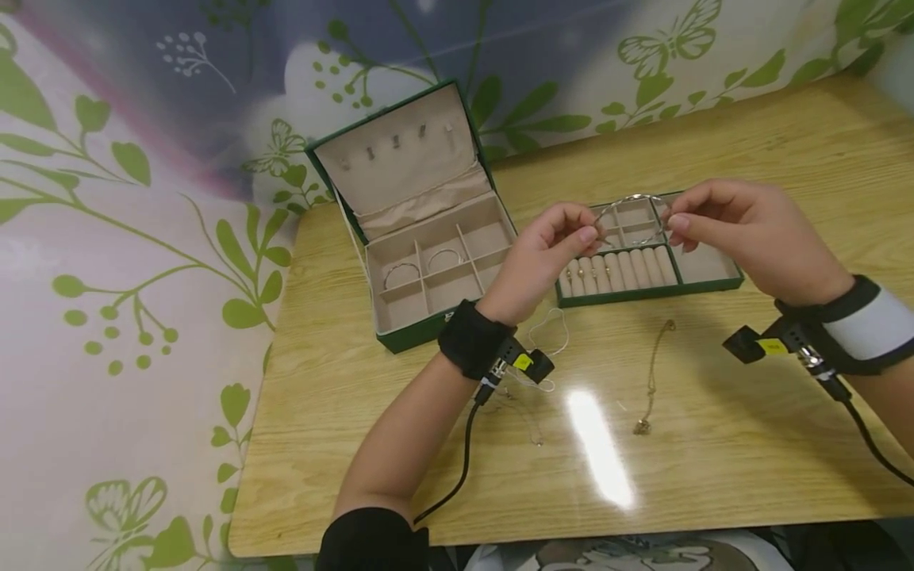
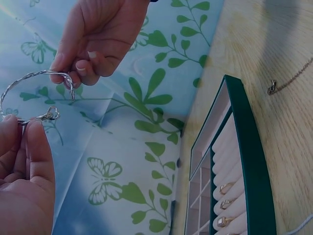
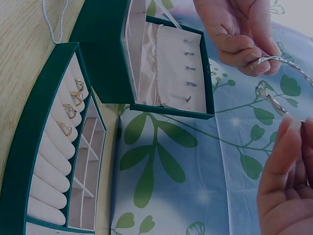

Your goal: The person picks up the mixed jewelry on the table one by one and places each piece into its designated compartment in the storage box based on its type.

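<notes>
A silver twisted bangle (image 1: 638, 197) with an open gap is held up between both hands, over the green jewelry tray (image 1: 621, 300). My left hand (image 1: 537, 255) pinches one end between thumb and fingers. The other end is pinched by my right hand (image 1: 746, 238). In the left wrist view the bangle (image 2: 32, 75) shows its twisted strands and a looped tip near the thumb. Seen from the right wrist, the gap of the bangle (image 3: 281, 59) lies between the two hands. Several gold rings (image 3: 70, 111) sit in the tray's padded ring rolls (image 3: 51, 164).
A green jewelry box (image 1: 414, 337) stands with its lid up at the back left; two bangles lie in its compartments, one bangle (image 1: 401, 274) at the left. On the table are a gold necklace (image 1: 651, 381), a white cord (image 1: 564, 341) and a thin chain (image 1: 531, 424).
</notes>
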A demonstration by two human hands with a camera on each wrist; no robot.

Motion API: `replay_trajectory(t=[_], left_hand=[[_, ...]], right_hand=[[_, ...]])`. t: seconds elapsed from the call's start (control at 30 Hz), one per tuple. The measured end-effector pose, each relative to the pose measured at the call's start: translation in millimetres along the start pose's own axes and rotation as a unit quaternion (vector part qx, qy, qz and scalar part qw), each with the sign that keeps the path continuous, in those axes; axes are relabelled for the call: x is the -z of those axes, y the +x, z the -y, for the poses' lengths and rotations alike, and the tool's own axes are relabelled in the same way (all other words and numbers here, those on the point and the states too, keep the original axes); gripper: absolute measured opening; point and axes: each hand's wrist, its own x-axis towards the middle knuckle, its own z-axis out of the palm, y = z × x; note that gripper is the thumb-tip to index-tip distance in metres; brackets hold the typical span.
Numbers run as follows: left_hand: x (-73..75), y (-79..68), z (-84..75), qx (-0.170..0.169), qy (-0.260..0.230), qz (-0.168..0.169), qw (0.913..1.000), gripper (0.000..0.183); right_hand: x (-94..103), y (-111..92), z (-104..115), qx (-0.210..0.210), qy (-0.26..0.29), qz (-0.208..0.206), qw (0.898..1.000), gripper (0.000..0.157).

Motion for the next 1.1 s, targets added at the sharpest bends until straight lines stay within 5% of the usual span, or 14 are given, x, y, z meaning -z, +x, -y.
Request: replay_trajectory(t=[0.4, 0.63, 0.73, 0.9, 1.1], left_hand=[[20.5, -6.7, -2.9, -0.026, 0.025, -0.037, 0.9987, 0.023], [41.4, -17.7, -8.1, -0.005, 0.054, -0.121, 0.9912, 0.031], [60.9, -29.8, -11.3, -0.009, 0.115, -0.169, 0.9788, 0.035], [100.2, -56.4, -16.0, 0.005, 0.196, -0.258, 0.9462, 0.039], [137.5, -89.4, -9.1, 0.101, 0.283, -0.308, 0.9027, 0.05]], right_hand=[[-18.0, 22, 6, 0.036, -0.02, 0.009, 0.999, 0.014], [-22.9, 41, 11, 0.015, -0.03, 0.029, 0.999, 0.016], [-26.7, 52, 12, 0.006, -0.052, 0.042, 0.998, 0.019], [-37.8, 76, 13, 0.002, -0.104, 0.066, 0.992, 0.024], [-59.8, 110, 12, 0.008, -0.17, 0.107, 0.98, 0.03]])
